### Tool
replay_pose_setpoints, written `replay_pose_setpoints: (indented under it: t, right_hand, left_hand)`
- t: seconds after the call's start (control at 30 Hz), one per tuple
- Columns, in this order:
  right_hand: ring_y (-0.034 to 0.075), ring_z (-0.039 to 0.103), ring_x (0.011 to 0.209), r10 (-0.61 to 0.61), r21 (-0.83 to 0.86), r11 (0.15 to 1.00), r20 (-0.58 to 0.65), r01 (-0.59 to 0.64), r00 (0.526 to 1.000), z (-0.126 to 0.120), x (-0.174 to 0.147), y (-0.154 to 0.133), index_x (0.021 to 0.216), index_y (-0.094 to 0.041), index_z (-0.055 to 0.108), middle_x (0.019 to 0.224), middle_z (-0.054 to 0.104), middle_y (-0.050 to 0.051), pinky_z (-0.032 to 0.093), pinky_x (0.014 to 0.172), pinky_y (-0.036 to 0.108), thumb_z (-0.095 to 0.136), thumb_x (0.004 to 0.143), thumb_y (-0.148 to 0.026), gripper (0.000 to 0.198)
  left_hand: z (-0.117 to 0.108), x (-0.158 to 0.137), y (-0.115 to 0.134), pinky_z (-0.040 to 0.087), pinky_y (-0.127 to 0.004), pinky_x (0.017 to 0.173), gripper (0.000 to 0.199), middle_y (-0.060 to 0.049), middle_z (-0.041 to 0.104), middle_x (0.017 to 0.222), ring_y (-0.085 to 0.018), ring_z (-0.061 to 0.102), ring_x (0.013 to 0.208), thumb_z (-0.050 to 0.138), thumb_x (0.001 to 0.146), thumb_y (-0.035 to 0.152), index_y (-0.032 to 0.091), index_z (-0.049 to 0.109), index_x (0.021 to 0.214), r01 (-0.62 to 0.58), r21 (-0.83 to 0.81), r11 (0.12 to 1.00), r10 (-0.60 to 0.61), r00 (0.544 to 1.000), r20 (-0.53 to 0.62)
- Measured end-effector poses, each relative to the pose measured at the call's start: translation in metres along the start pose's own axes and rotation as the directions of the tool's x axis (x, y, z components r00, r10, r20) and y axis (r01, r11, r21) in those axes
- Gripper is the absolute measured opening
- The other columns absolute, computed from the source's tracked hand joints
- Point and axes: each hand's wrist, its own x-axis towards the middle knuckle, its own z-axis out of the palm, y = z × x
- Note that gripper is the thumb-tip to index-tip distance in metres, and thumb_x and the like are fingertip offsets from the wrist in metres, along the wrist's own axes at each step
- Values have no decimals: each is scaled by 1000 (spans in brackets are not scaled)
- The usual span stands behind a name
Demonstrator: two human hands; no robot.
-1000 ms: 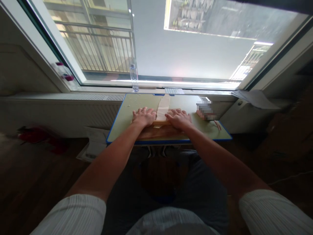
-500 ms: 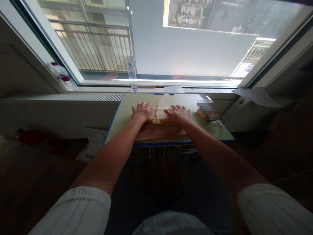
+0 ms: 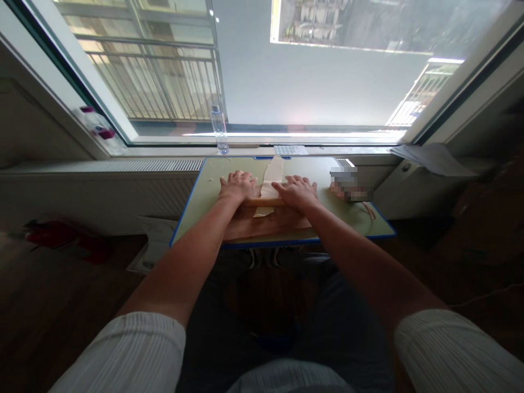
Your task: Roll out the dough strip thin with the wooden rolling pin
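A wooden rolling pin (image 3: pixel 264 202) lies crosswise over a long pale strip of dough (image 3: pixel 272 173). The strip runs from the far edge of the table to just on my side of the pin, where its short end lies flat. Beneath is a reddish-brown wooden board (image 3: pixel 266 225). My left hand (image 3: pixel 238 186) rests palm down on the pin's left part, fingers stretched forward and apart. On the right part, my right hand (image 3: pixel 298 191) lies the same way, its thumb pointing toward the dough. My palms hide the pin's ends.
The small green table (image 3: pixel 347 225) has a blue rim. A blurred-out item (image 3: pixel 347 184) sits on its right side. A clear bottle (image 3: pixel 220 130) stands on the sill, another bottle (image 3: pixel 99 128) at the left. Papers (image 3: pixel 428 158) lie at right; a red object (image 3: pixel 67 239) is on the floor.
The dough's near end, curled up against the pin before, now lies flat and reaches a little closer to me. Both hands stay on the pin in almost the same place.
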Motion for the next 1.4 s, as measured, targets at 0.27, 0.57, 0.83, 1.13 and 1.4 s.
replay_pose_setpoints:
  t: [0.27, 0.57, 0.83, 1.13, 1.4]
  right_hand:
    - [39, 33, 158, -103, -105, 991, -215, 81, 971, 4, -69, -7, 158, -22, 56, 171, 46, 14, 15, 129, 68, 24, 114, -62, 67]
    - [41, 34, 157, -106, -117, 988, -76, 97, 991, -6, -72, -18, 160, -26, 55, 171, 46, 15, 24, 124, 71, 24, 115, -53, 62]
    - [40, 39, 153, -121, -105, 988, -36, 116, 992, -7, -57, -18, 155, -39, 60, 164, 56, 10, 25, 122, 72, 31, 114, -55, 52]
    - [41, 39, 155, -40, -4, 999, 3, 40, 999, 7, 17, -17, 164, -30, 50, 170, 49, 13, 26, 126, 66, 33, 106, -78, 77]
    - [40, 40, 153, -10, 42, 999, -4, 10, 1000, 5, 50, -19, 159, -20, 54, 166, 52, 19, 22, 127, 66, 33, 108, -75, 79]
  left_hand:
    - [-3, -55, 5, 33, -66, 126, 54, -9, 60, 159, -33, 53, 145, 26, 109, 50, 35, 68, 139, 53, 5, 999, -53, 996, -79]
    - [-3, -62, 13, 38, -57, 124, 53, -11, 65, 153, -32, 56, 142, 33, 109, 56, 31, 68, 139, 75, -37, 997, -80, 978, -192]
    - [-2, -43, 5, 33, -53, 128, 54, -6, 56, 165, -29, 47, 151, 34, 108, 57, 36, 61, 151, -67, 55, 996, 72, 993, -97]
    - [0, 19, -1, 38, -53, 126, 53, -7, 58, 162, -28, 51, 148, 30, 111, 54, 36, 62, 149, -73, 54, 996, 75, 997, -20]
    - [1, 56, 0, 44, -47, 121, 51, -10, 67, 150, -29, 60, 138, 33, 111, 53, 29, 69, 138, -50, 57, 997, 55, 996, -74]
